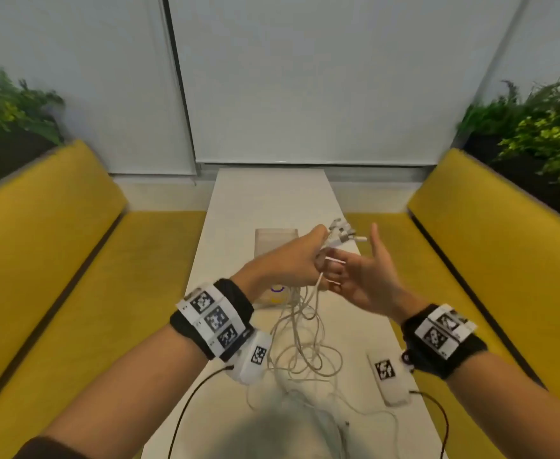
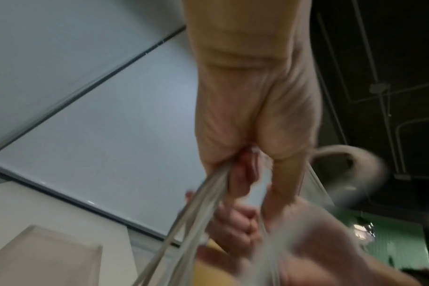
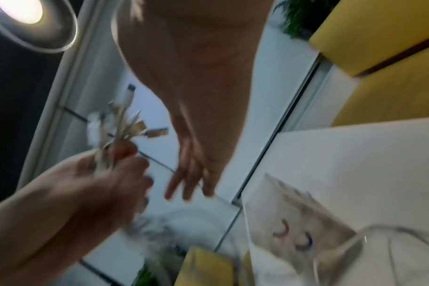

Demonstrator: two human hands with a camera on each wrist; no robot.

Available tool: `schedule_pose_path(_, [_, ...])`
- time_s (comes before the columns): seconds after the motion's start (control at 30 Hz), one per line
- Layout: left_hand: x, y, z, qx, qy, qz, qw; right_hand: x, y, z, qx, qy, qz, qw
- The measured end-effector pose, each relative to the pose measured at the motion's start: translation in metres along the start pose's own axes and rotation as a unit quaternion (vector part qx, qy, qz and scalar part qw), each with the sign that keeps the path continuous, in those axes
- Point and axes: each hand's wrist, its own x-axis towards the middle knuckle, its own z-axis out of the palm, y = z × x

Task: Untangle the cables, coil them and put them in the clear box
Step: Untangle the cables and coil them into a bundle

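While the loose loops of the cables [image 1: 300,352] trail on the table [image 1: 232,207] nearest the body, at about 6 o'clock from the hands, the bundle is gathered higher up. A white module [image 1: 389,379] lies flat on the table at 4 o'clock from the loops, near the right-hand edge.

Above the loops, the left hand [image 1: 288,260] is clenched round the strands, with the plugs [image 1: 343,233] fanning out of the fist toward 1 o'clock. Holding all the plug ends together seems meant to let the tails hang free, so that knots show and slide out under their own weight. The right hand [image 1: 363,276] sits just beside it at 3 o'clock, thumb up; a strand or two cross its fingers [image 1: 335,270], which look extended rather than closed, so it is probably combing the strands and not gripping them, though blur makes this uncertain.

Beyond the hands, at 11 o'clock, stands the box [image 1: 276,240], open at the top and holding no cable that I can see. Judging by this, coiling has not begun.

Room is narrow: the table runs long from 6 to 12 o'clock, with yellow benches [image 1: 73,246] close at 9 and 3 o'clock, so sideways pulls risk dropping loops over an edge. Bare surface lies past the box toward 12 o'clock.
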Motion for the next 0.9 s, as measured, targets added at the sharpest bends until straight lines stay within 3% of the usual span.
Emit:
schedule_pose_path(0.07, [0.006, -0.002, 0.01, -0.061, 0.126, -0.014, 0.99, -0.002, 0.015, 0.007, 0.048, -0.043, -0.004, 0.998])
schedule_pose_path(0.13, [0.011, -0.001, 0.014, -0.108, 0.173, -0.02, 0.979, -0.002, 0.022, 0.015, -0.009, -0.068, -0.037, 0.997])
schedule_pose_path(0.3, [0.01, -0.003, 0.009, -0.068, 0.08, -0.029, 0.994, -0.006, 0.016, 0.017, -0.195, -0.092, -0.079, 0.973])
schedule_pose_path(0.4, [0.005, -0.006, -0.005, -0.158, 0.02, -0.041, 0.986, -0.011, 0.014, 0.008, -0.238, -0.072, -0.101, 0.963])
schedule_pose_path(0.47, [0.001, -0.009, -0.015, -0.214, 0.002, -0.031, 0.976, -0.018, 0.011, -0.002, -0.294, -0.088, -0.067, 0.949])
schedule_pose_path(0.5, [-0.001, -0.01, -0.019, -0.247, 0.011, -0.025, 0.969, -0.022, 0.008, -0.008, -0.377, -0.117, -0.013, 0.919])
schedule_pose_path(0.53, [-0.002, -0.011, -0.022, -0.284, 0.03, -0.022, 0.958, -0.024, 0.005, -0.014, -0.485, -0.142, 0.051, 0.861])
schedule_pose_path(0.6, [-0.001, -0.01, -0.024, -0.35, 0.072, -0.032, 0.933, -0.023, -0.006, -0.024, -0.682, -0.141, 0.136, 0.705])
schedule_pose_path(0.63, [0.0, -0.009, -0.024, -0.368, 0.088, -0.039, 0.925, -0.024, -0.014, -0.023, -0.723, -0.135, 0.128, 0.665])
schedule_pose_path(0.67, [0.001, -0.006, -0.022, -0.377, 0.099, -0.045, 0.92, -0.025, -0.022, -0.014, -0.727, -0.121, 0.097, 0.668])
schedule_pose_path(0.73, [0.004, 0.0, -0.016, -0.384, 0.109, -0.044, 0.916, -0.022, -0.039, 0.009, -0.684, -0.097, 0.018, 0.722])
schedule_pose_path(0.83, [0.006, 0.014, -0.01, -0.363, 0.133, -0.023, 0.922, -0.021, -0.05, 0.043, -0.5, -0.159, 0.011, 0.851])
schedule_pose_path(0.87, [0.006, 0.016, -0.01, -0.335, 0.156, -0.013, 0.929, -0.023, -0.052, 0.047, -0.411, -0.152, 0.042, 0.898])
schedule_pose_path(0.9, [0.004, 0.017, -0.011, -0.314, 0.173, -0.004, 0.933, -0.013, -0.054, 0.041, -0.351, -0.12, 0.019, 0.929])
